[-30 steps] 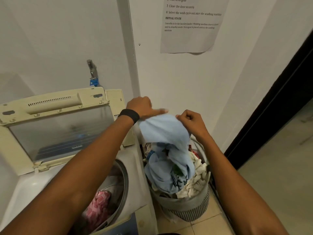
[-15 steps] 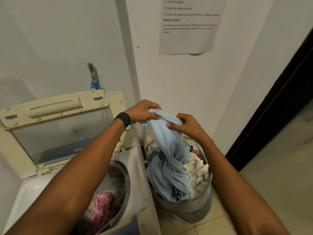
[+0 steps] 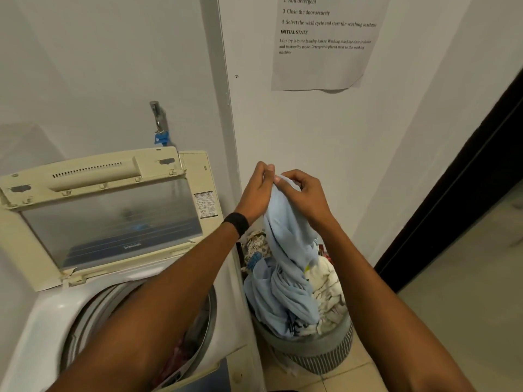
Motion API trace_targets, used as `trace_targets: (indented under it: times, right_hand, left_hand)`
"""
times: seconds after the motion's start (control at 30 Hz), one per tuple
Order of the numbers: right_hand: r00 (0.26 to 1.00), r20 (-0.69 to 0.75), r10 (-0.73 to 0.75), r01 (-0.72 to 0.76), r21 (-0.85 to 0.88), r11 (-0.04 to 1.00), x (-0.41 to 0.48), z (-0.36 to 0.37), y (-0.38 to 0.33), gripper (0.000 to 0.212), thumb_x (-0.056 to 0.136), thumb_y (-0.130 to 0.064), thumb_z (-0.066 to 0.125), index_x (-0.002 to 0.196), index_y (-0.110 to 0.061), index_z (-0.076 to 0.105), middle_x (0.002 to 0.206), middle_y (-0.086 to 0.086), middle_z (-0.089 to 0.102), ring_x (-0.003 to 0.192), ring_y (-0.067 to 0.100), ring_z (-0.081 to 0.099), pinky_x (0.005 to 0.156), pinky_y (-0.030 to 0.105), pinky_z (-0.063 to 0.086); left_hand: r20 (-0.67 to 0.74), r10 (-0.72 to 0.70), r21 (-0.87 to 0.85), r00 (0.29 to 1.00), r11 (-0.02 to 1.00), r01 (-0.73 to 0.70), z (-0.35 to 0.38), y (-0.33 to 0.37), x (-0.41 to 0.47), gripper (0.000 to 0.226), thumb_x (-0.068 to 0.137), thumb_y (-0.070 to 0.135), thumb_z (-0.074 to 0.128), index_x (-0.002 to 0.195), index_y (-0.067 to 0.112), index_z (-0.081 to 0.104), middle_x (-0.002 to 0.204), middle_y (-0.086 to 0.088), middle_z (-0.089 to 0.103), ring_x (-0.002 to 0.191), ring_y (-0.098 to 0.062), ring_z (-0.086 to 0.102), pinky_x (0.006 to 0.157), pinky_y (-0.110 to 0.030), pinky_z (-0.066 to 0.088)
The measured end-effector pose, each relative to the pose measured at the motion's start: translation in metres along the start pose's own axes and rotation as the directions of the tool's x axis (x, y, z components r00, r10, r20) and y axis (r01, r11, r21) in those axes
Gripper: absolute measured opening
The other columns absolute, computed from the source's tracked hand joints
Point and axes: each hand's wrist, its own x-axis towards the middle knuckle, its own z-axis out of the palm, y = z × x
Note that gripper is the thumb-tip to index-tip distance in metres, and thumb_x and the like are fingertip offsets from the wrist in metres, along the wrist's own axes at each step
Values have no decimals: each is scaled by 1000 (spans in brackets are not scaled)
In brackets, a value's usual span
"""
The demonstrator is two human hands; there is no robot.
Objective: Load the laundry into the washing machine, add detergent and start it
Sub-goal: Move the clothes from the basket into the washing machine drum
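White-walled laundry corner, both hands (image 3: 278, 190) pinching blue garment (image 3: 285, 267) top, above basket (image 3: 317, 352).

Both hands raised together, pinching one cloth

The left hand (image 3: 256, 190) and right hand (image 3: 304, 193) meet fingertip to fingertip, each pinched on the top of a pale blue soft cloth (image 3: 285, 250) hanging below them. Both bare forearms reach forward, the left wrist wearing a black band (image 3: 237, 223).
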Motion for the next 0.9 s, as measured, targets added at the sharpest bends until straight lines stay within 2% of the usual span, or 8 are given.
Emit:
trace_targets:
  times: [0.13, 0.23, 0.33, 0.47, 0.57, 0.67, 0.8, 0.9]
  right_hand:
    - [974, 184, 129, -128, -19, 992, -5, -13, 9, 30, 99, -49, 60, 111, -22, 59, 76, 10, 65, 67, 15, 57, 65, 28, 46]
    - [831, 489, 264, -70, -379, 923, -6, -36, 26, 31, 95, -52, 66, 89, -22, 62, 68, -1, 52, 64, 12, 46, 63, 31, 38]
    - [919, 348, 184, -51, -358, 932, -2, -52, 28, 42, 97, -47, 65, 80, -9, 60, 68, -6, 52, 63, 11, 47, 66, 33, 38]
    - [995, 83, -50, 69, -239, 969, 7, -51, 1, 28, 99, -41, 64, 85, -17, 67, 79, -8, 68, 72, 7, 60, 66, 23, 46]
    - [989, 122, -85, 112, -240, 964, 16, -33, -18, 29, 99, -41, 65, 85, -16, 68, 82, -4, 71, 78, 13, 66, 69, 27, 50]
    - [995, 99, -28, 50, -231, 972, 15, -28, -17, 42, 101, -50, 57, 80, -14, 59, 70, -6, 59, 63, 9, 51, 65, 28, 42]
    - [917, 369, 153, -5, -371, 929, 5, -43, 5, 33, 94, -50, 69, 87, -19, 63, 69, -11, 57, 63, 7, 50, 63, 27, 40]
    - [990, 136, 45, -11, -238, 971, 3, -44, 14, 14, 96, -37, 70, 95, -23, 66, 76, -7, 61, 68, 8, 54, 67, 28, 43]
  left_hand:
    - [-173, 45, 24, 984, 999, -41, -9, -5, 4, 28, 110, 35, 46, 93, 12, 44, 80, 1, 43, 70, -5, 41, 68, -22, 37]
    - [-201, 58, 8, 978, 998, -58, -21, -5, 8, 32, 110, 34, 46, 96, 5, 47, 85, -4, 47, 78, -10, 45, 72, -19, 39]
    - [-227, 71, -20, 971, 997, -78, -28, -2, 8, 28, 110, 34, 46, 100, 9, 52, 93, 1, 55, 89, -9, 53, 84, -19, 42]
    - [-89, 146, 28, 985, 989, -144, -24, 7, 1, 21, 105, 34, 55, 111, 16, 63, 109, 14, 66, 105, 6, 60, 93, -9, 43]
    - [58, 138, 47, 989, 989, -141, -11, 14, -3, 34, 101, 38, 63, 96, 5, 66, 88, 1, 69, 79, -14, 63, 74, -23, 48]
    - [-96, 133, -76, 987, 987, -140, -8, 21, -5, 51, 104, 37, 59, 74, -3, 47, 68, -9, 45, 65, -17, 44, 64, -32, 36]
    - [-198, 117, -61, 973, 989, -131, -29, 18, 0, 41, 110, 32, 48, 79, 5, 46, 70, -3, 39, 66, -12, 40, 64, -27, 34]
    - [-197, 80, -71, 977, 993, -96, -37, 5, 1, 34, 110, 30, 47, 82, 10, 48, 73, -5, 42, 68, -13, 42, 67, -30, 35]
